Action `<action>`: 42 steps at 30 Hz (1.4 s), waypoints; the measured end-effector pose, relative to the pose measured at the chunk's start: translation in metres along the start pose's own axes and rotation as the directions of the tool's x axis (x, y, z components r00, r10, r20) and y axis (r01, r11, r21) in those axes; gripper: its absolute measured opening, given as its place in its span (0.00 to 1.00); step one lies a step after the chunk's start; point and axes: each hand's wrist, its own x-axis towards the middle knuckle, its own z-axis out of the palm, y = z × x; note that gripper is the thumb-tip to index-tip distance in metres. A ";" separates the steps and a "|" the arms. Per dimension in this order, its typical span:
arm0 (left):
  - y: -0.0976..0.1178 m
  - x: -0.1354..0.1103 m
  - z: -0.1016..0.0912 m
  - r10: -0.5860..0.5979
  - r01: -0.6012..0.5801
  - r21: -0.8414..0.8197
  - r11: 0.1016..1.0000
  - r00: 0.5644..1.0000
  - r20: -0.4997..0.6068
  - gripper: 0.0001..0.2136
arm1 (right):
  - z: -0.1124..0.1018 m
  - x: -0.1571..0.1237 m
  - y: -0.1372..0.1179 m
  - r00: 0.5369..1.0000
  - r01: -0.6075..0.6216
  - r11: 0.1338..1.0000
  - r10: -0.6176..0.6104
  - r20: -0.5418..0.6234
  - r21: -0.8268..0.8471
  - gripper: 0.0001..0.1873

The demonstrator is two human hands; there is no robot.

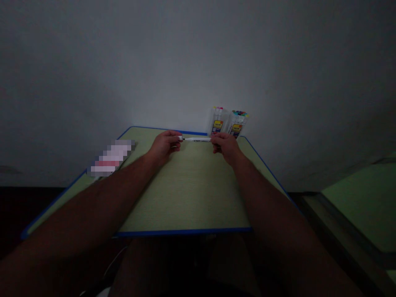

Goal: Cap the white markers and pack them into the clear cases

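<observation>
A white marker [198, 139] lies level between my two hands above the far half of the table. My right hand [226, 146] is closed on the right end of its barrel. Pinched in the fingers of my left hand [166, 145] is a white marker cap [180, 137], held at the marker's dark left tip. Whether the cap touches the tip I cannot tell. Just behind my right hand stand two clear cases of markers, the left case [218, 123] with few colours showing and the right case [237, 123] with several coloured ends on top.
The pale wood-look table [192, 198] has a blue edge and stands against a grey wall [173, 62]. A blurred-out pink and white flat item [113, 159] lies on its left side. Below the front edge are my legs.
</observation>
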 end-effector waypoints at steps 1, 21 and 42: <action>-0.001 0.000 0.000 0.006 -0.006 0.006 1.000 1.000 0.000 0.08 | 0.000 0.000 0.000 1.000 0.003 1.000 -0.003 -0.004 -0.004 0.08; -0.004 -0.002 0.001 0.041 -0.041 0.079 0.996 0.999 -0.004 0.08 | 0.002 -0.001 0.001 0.999 0.039 0.999 -0.039 -0.002 -0.006 0.10; -0.005 -0.007 0.006 0.088 -0.089 0.172 0.981 0.996 0.015 0.09 | 0.003 -0.003 0.002 0.998 0.048 0.998 -0.047 0.030 -0.039 0.11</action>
